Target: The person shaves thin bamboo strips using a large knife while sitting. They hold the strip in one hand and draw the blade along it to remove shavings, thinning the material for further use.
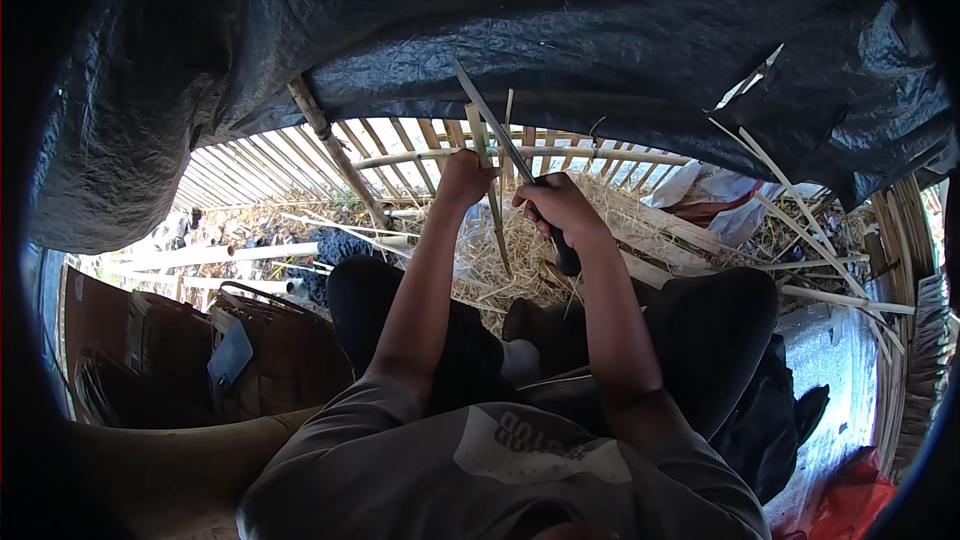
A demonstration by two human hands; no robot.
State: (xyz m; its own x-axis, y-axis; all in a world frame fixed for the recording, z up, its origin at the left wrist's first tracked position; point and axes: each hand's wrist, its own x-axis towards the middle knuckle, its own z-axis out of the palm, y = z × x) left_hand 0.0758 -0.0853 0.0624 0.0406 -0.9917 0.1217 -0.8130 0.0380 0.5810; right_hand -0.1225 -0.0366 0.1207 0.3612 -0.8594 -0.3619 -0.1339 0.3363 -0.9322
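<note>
My left hand [466, 178] is closed round a narrow bamboo strip [499, 225], whose upper end rises above the fist and whose lower end points down at the shavings. In my right hand [562, 206] is the dark handle of a long knife [487, 112]. Its blade slants up and to the left, crossing close to the strip's upper part; whether they touch I cannot tell. A heap of pale shavings [490, 275] lies below both hands, between my knees.
Black plastic sheeting [600, 30] hangs low across the front, with a bamboo slat fence [300, 165] below it. Long split bamboo strips [800, 205] lean at the right. Brown boxes [280, 350] stand at the left, and red plastic [850, 505] lies at the lower right.
</note>
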